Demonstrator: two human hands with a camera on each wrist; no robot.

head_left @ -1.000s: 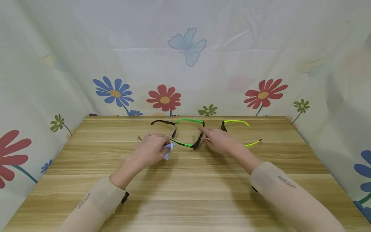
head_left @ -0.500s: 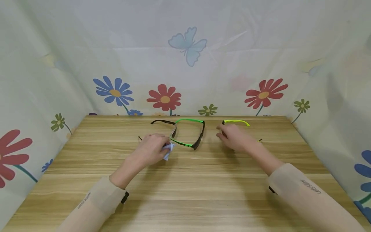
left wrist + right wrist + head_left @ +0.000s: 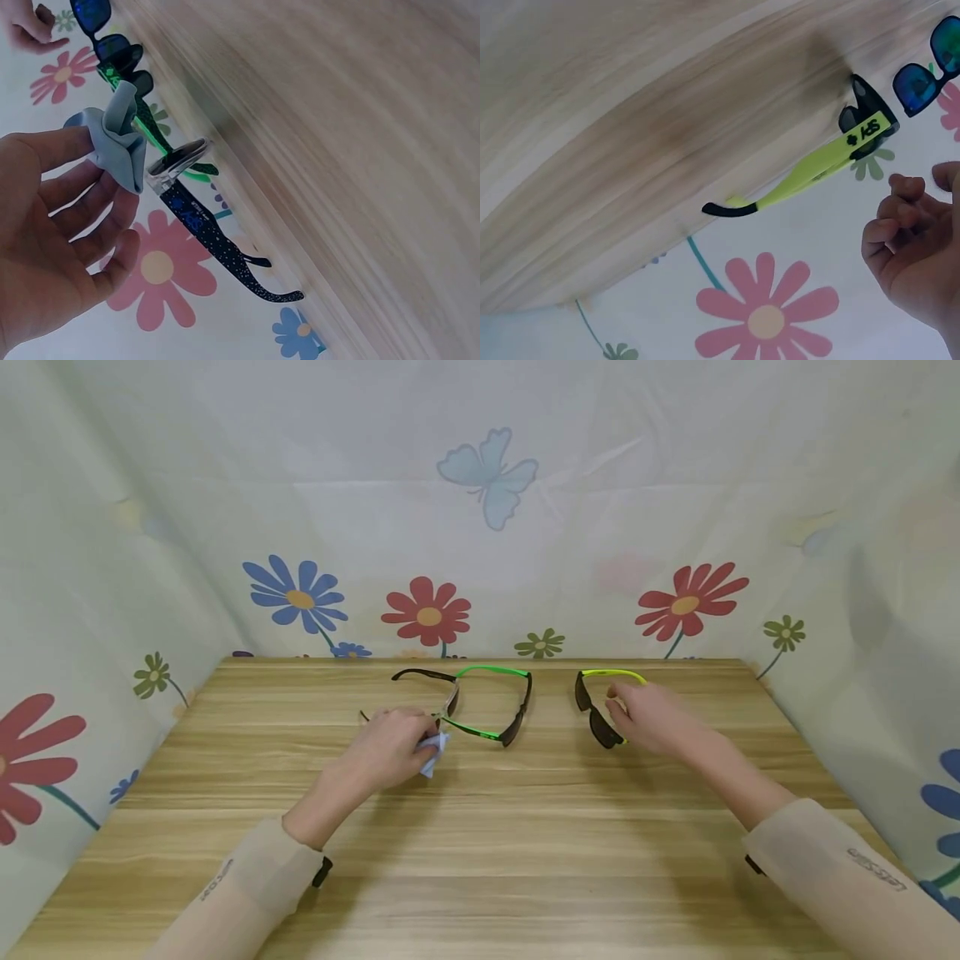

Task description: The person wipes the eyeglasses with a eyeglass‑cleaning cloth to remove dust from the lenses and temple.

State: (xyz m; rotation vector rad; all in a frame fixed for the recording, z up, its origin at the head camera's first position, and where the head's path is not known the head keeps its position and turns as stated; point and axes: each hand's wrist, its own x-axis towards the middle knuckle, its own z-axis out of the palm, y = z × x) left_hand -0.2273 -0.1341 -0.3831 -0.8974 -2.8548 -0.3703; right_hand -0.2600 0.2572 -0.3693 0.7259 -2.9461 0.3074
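Note:
My left hand (image 3: 386, 747) pinches a crumpled light-blue cloth (image 3: 116, 139) between thumb and fingers. Just by it are sunglasses with speckled black temples (image 3: 214, 236) and a clear frame, partly hidden by that hand in the head view. Sunglasses with green temples (image 3: 513, 727) rest in the middle, their dark lenses facing right. On the right lie sunglasses with yellow temples (image 3: 825, 161). My right hand (image 3: 652, 714) hovers over these, its fingers loosely bent and holding nothing; in the head view it covers part of the yellow temples.
The three pairs stand unfolded in a row near the back edge of the wood-grain table (image 3: 480, 860). A flower-printed curtain (image 3: 360, 527) rises behind the table and along both sides.
My right hand has moved right, from the green-templed sunglasses past the lenses of the yellow-templed pair. My left hand and the cloth have stayed nearly still.

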